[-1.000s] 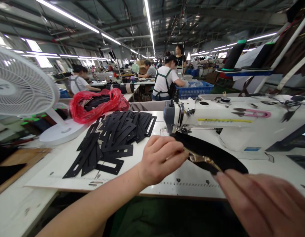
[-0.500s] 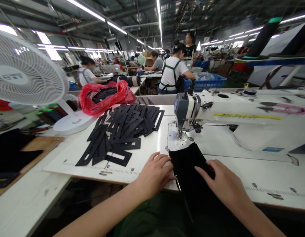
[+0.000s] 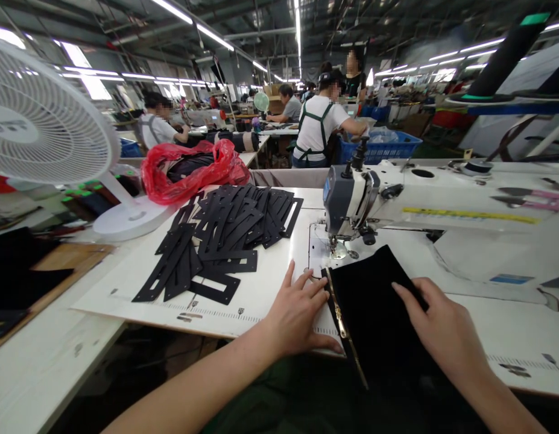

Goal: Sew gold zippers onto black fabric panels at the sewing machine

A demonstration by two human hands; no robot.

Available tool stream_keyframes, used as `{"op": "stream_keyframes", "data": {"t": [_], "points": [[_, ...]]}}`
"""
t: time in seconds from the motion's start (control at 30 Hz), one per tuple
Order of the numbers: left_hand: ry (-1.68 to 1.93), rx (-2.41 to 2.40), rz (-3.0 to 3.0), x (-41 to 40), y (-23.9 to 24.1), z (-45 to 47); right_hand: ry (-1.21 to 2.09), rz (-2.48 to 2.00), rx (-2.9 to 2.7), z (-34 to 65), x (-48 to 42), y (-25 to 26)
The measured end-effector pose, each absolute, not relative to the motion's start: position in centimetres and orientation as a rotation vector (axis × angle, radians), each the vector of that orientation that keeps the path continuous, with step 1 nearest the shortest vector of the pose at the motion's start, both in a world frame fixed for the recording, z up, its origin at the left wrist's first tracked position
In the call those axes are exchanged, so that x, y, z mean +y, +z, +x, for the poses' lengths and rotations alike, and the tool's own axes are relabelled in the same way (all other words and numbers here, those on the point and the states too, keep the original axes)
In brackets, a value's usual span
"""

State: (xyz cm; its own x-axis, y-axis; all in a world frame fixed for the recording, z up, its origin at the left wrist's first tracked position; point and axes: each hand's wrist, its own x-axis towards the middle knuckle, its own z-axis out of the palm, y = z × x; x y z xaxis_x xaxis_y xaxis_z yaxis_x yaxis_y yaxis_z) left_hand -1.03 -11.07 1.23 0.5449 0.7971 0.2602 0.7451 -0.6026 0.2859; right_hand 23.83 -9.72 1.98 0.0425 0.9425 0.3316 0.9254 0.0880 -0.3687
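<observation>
A black fabric piece point(image 3: 374, 313) lies at the front edge of the sewing table, its near end hanging down. Along its left side runs a gold metal zipper point(image 3: 341, 322) with a gold pull. My left hand point(image 3: 301, 313) rests flat on the table with fingers spread, fingertips at the zipper's edge. My right hand point(image 3: 442, 325) grips the fabric's right edge, thumb on top and the other fingers partly hidden. Just beyond the fabric stands the sewing machine point(image 3: 351, 199); its needle and presser foot point(image 3: 337, 247) are apart from the cloth.
Black slotted strips point(image 3: 229, 223) are heaped to the left on the table. Behind them sits a red plastic bag point(image 3: 193, 169) with dark material. A white fan point(image 3: 48, 120) stands at far left. Co-workers point(image 3: 322, 117) and a blue crate point(image 3: 381, 147) are beyond the table.
The fabric has turned and shifted right, bringing the zipper into fuller view. My right hand moved right with it; my left fingers have spread. The camera view shifted slightly.
</observation>
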Motion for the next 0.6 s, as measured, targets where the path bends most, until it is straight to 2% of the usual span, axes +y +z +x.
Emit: {"op": "stream_keyframes", "data": {"t": [0.07, 0.37, 0.6], "points": [[0.517, 1.329, 2.631, -11.1, 1.5, -1.0, -0.024, -1.897, -1.927, 24.8, -9.3, 1.5], [0.528, 1.376, 2.549, -11.0, 1.2, 0.1, 0.141, -1.951, -1.931, 24.4, -10.4, 0.5], [0.32, 1.271, 2.574, -9.9, 0.9, 0.0, 0.237, -1.933, -1.855, 25.6, -11.4, -0.1]]}}
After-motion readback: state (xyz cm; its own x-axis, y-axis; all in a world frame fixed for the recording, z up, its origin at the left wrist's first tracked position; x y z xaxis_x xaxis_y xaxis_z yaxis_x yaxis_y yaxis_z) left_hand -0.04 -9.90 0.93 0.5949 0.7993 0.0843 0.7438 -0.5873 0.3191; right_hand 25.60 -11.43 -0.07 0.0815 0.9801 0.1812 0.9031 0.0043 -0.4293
